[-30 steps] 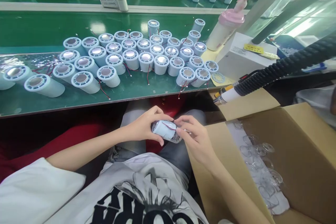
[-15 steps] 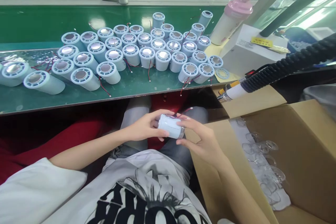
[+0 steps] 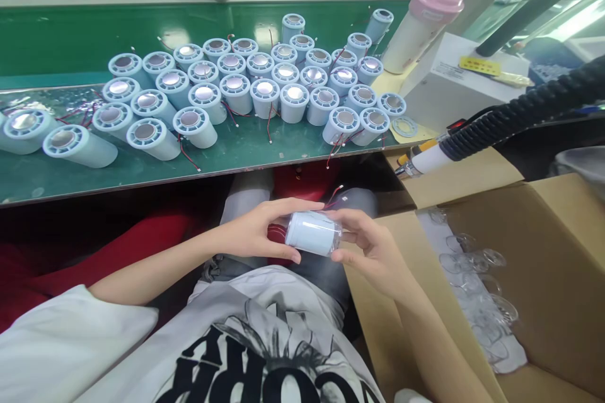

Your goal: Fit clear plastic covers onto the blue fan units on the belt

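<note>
A light blue plastic cylinder [image 3: 309,233] lies on its side between my hands, above my lap. Clear plastic [image 3: 336,236] shows around its right end, and thin red and dark wires [image 3: 334,194] stick up behind it. My left hand [image 3: 265,227] grips the left end, fingers along the top and thumb below. On the right end, my right hand [image 3: 368,245] closes with its thumb under the clear edge and its fingers behind. Similar blue cylinders [image 3: 265,97] with round metallic centres stand or lean on the green bench, several with wires hanging out.
An open cardboard box [image 3: 534,264] at my right holds clear plastic cups [image 3: 477,289]. Above it runs a black corrugated hose [image 3: 520,113] with a white-handled tool [image 3: 420,164]. A pink-lidded bottle [image 3: 420,25] stands by a white box [image 3: 463,75]. The green bench edge [image 3: 227,173] lies ahead.
The cylinder has moved slightly right and turned, showing more of its smooth side and clear end. My right hand has shifted right, and my left fingers have stretched further over the top.
</note>
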### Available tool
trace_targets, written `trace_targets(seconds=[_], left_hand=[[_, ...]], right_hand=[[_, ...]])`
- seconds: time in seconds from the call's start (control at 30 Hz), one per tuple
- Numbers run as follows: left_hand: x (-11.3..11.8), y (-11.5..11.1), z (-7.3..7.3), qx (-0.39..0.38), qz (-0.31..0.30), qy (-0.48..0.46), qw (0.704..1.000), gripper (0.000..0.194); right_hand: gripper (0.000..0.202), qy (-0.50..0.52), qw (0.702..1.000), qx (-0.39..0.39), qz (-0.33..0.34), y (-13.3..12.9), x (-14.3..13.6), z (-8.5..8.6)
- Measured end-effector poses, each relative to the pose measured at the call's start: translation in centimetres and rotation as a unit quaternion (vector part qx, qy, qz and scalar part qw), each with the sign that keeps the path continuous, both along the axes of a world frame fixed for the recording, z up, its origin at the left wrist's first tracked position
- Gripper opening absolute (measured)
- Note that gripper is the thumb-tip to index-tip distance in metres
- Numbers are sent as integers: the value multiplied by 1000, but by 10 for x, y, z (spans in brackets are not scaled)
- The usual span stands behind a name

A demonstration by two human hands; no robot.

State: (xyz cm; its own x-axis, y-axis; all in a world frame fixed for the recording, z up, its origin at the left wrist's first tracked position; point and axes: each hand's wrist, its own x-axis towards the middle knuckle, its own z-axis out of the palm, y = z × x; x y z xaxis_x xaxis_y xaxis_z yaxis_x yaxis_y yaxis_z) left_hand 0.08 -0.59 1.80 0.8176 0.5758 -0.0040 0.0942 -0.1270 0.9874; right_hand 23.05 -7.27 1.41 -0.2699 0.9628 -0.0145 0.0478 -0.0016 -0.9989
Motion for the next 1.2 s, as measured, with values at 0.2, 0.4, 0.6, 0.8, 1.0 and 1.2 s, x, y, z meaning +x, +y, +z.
trace_targets(seconds=[0.2,0.4,0.6,0.8,1.0,1.2], left_hand=[[1,2,1,75,-4,11,997,75],[0,0,-1,-17,-3,-3,1000,76],[28,20,-18,-211,42,-78,973,82],[105,64,-34,-260,42,-87,961,65],[148,92,-35,-248,-19,-78,965,55],[135,98,-26,-206,-7,-42,978,54]], right_hand=[[35,57,995,-79,-14,-1,-3,0],[32,109,986,-120,-30,0,-6,1],[34,197,961,-122,-152,2,-6,-24],[44,295,885,-81,-351,8,8,-63],[46,310,864,-40,-395,26,29,-76],[45,308,879,-35,-361,36,32,-71]])
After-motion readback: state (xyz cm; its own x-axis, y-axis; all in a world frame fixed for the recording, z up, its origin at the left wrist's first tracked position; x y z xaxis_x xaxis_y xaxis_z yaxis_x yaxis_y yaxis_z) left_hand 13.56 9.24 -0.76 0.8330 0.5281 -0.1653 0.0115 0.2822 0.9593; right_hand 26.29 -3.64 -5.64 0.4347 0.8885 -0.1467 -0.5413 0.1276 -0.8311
